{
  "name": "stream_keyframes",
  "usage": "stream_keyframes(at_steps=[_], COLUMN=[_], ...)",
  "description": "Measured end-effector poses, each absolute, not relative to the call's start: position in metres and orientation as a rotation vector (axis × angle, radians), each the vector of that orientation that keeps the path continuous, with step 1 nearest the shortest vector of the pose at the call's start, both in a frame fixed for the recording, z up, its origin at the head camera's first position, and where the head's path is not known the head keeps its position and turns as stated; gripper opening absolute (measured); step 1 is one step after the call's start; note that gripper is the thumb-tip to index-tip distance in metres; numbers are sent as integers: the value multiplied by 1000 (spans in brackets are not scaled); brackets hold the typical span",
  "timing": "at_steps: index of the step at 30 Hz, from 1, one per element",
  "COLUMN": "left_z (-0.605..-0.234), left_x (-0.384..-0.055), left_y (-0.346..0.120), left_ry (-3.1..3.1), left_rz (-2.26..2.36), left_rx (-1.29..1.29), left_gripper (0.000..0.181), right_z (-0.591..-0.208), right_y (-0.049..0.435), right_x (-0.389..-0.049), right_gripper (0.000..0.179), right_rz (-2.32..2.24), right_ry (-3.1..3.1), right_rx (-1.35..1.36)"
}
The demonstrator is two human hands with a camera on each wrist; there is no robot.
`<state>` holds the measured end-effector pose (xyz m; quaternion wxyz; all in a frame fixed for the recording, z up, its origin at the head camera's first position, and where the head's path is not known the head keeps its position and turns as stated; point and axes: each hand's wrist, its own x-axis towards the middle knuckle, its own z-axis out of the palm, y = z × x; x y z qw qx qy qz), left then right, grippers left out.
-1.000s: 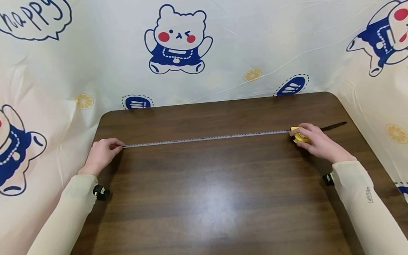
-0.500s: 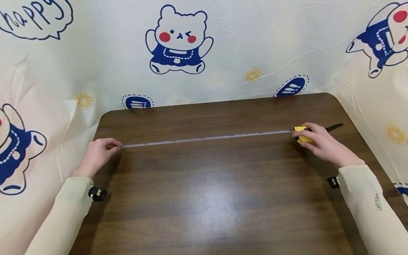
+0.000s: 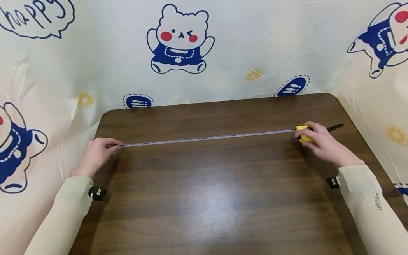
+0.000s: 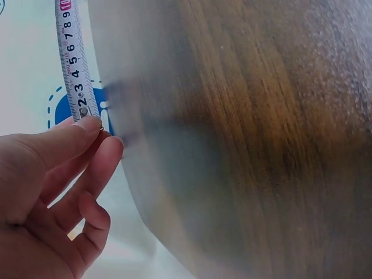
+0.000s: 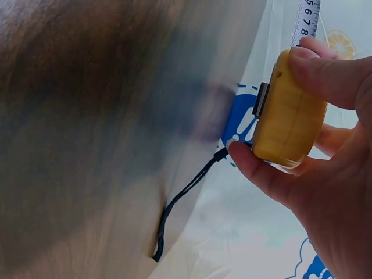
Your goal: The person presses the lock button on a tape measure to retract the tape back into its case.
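A yellow tape measure (image 3: 304, 134) is gripped by the right hand (image 3: 324, 143) toward the table's right side; the right wrist view shows thumb and fingers curled round its case (image 5: 289, 113). Its white blade (image 3: 207, 138) stretches left across the table in a straight line. At the other end, the left hand (image 3: 98, 155) pinches the blade's tip between thumb and fingers. Close up in the left wrist view, the low numbers of the blade (image 4: 74, 64) show just above the left thumb. A black wrist strap (image 5: 180, 197) trails from the case.
The brown wooden table (image 3: 199, 197) has rounded back corners. A pale sheet (image 3: 230, 39) printed with cartoon bears hangs behind it and along both sides. A black wrist camera (image 3: 97, 193) sits on the left sleeve and another camera (image 3: 333, 182) on the right.
The right hand has shifted slightly right with the tape measure, and the left hand a little left, so the drawn-out blade is somewhat longer. Over the last half second both hands stay nearly still.
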<state>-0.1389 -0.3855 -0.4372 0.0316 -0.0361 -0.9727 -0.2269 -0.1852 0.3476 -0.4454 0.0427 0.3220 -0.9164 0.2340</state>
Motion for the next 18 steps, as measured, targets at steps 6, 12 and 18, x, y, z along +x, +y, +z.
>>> stream_keyframes(at_steps=[6, 12, 18], left_z=[-438, -440, -443], left_x=[-140, -141, -140], left_y=[-386, -388, -388], left_ry=[-3011, -3011, -3025], left_rz=[-696, -681, -654], left_rx=[-103, -106, -109], left_gripper=[10, 9, 9], right_z=[-444, -445, -447], right_y=[347, 347, 347], right_x=[-185, -185, -184], right_gripper=[33, 31, 31], right_rz=[720, 737, 728], right_ry=[-2810, -2828, -2826], right_rx=[978, 980, 990])
